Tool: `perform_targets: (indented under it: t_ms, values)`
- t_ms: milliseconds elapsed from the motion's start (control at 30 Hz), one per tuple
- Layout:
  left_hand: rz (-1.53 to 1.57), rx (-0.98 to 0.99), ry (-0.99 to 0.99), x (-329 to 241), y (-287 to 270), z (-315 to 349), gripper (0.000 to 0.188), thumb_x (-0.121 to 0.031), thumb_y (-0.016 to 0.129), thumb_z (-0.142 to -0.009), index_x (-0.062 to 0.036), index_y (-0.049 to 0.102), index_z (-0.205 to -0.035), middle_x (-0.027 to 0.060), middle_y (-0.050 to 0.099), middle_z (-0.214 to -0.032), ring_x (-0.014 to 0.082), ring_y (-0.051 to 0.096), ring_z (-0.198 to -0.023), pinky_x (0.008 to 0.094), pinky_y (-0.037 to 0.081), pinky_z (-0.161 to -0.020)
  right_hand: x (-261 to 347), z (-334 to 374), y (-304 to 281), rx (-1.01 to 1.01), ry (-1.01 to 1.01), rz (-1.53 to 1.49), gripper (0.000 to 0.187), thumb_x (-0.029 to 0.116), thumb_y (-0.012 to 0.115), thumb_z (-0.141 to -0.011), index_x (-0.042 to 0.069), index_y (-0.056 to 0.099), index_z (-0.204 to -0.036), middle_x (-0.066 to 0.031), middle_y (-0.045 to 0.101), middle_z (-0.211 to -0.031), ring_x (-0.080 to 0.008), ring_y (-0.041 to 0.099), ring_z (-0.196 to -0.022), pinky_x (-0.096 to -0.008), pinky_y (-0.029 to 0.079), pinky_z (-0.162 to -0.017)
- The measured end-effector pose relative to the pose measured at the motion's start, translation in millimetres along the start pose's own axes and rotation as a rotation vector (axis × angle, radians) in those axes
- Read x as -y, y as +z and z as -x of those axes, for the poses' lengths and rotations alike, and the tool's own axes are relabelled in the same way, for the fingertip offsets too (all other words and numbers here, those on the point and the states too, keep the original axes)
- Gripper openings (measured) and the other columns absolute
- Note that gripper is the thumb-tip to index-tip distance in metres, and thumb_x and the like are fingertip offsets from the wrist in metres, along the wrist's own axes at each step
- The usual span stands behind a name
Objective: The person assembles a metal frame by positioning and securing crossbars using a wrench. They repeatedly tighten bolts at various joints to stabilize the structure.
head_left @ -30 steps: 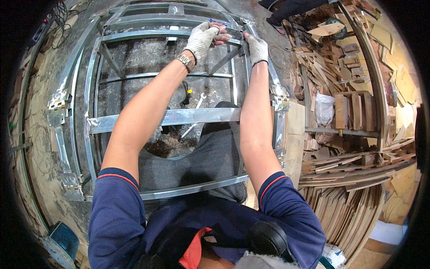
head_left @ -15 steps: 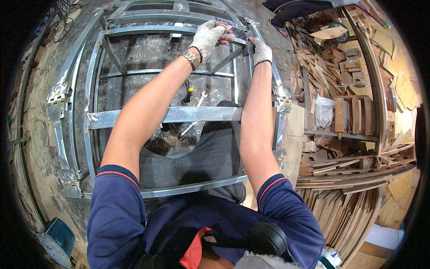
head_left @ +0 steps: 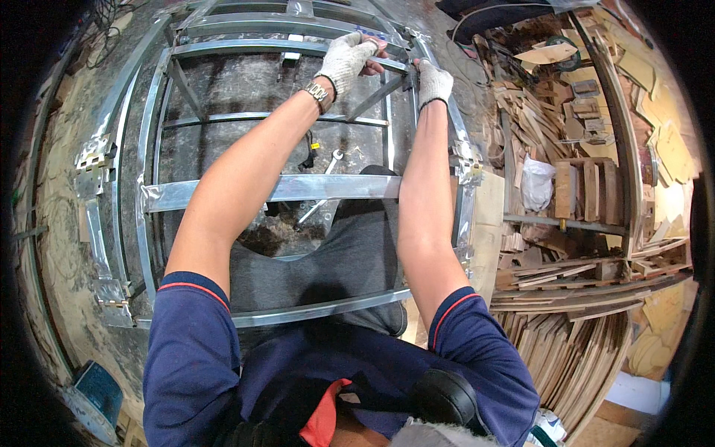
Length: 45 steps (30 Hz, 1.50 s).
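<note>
Hands (head_left: 387, 71) barely shifted, held object hidden

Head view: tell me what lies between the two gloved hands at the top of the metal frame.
In the head view, the left hand and right hand both grip the metal frame; between them runs a short stretch of its bar and a diagonal brace.

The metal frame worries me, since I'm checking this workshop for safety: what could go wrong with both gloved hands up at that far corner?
1. The left hand and right hand grip bars of the metal frame close together; thin knit gloves may not stop sharp edges or pinching.
2. The person leans far over the frame with arms stretched; a slip could tip them onto the bars.
3. A wrench lies loose under the frame, and wood scraps crowd the right side: trip hazards.
</note>
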State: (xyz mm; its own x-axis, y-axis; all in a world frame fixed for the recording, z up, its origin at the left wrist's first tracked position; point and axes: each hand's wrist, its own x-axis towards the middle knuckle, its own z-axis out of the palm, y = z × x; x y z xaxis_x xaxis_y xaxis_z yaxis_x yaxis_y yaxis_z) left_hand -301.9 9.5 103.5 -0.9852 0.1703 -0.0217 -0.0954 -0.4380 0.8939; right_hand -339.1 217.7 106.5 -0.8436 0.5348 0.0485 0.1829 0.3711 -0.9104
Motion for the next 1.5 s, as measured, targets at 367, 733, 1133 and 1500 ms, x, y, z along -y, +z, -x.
perform_targets:
  t_ms: [367,733,1133,1500]
  values:
    - [-0.067,-0.109,0.085,2,5,0,0.019,-0.025,0.063,-0.097,-0.0069,0.067,-0.104,0.0039,0.071,-0.084,0.0064,0.059,-0.055,0.0213,0.042,-0.049,-10,-9,1,0.074,0.042,-0.101,0.02,0.022,0.077,-0.076,0.003,0.078,-0.075,-0.0025,0.062,-0.061,-0.0133,0.05,-0.053,-0.0337,0.039,-0.05]
    - [-0.059,-0.119,0.046,5,5,1,0.025,-0.027,0.06,-0.097,-0.0044,0.069,-0.101,0.0062,0.072,-0.079,0.0077,0.058,-0.049,0.0213,0.04,-0.045,-11,-10,2,0.068,-0.142,0.233,0.028,0.034,0.075,-0.082,0.006,0.077,-0.081,-0.012,0.069,-0.066,-0.0224,0.064,-0.061,-0.0403,0.048,-0.059]
    - [-0.728,0.271,0.955,-19,40,60,0.013,-0.011,0.061,-0.081,-0.0079,0.072,-0.087,0.0202,0.064,-0.073,0.0364,0.062,-0.059,0.0406,0.047,-0.054,-2,-2,14,0.15,-0.369,0.34,0.039,0.041,0.077,-0.076,0.002,0.078,-0.084,-0.0166,0.073,-0.073,-0.0259,0.072,-0.071,-0.0398,0.054,-0.068]
    - [-0.632,1.147,1.04,93,7,226,0.053,-0.043,0.072,-0.072,-0.0091,0.064,-0.112,0.0114,0.063,-0.105,0.0302,0.063,-0.089,0.0443,0.052,-0.072,9,-2,7,0.112,-0.571,0.29,0.047,0.036,0.075,-0.072,0.011,0.075,-0.111,-0.0204,0.074,-0.097,-0.0319,0.072,-0.092,-0.0412,0.055,-0.085]
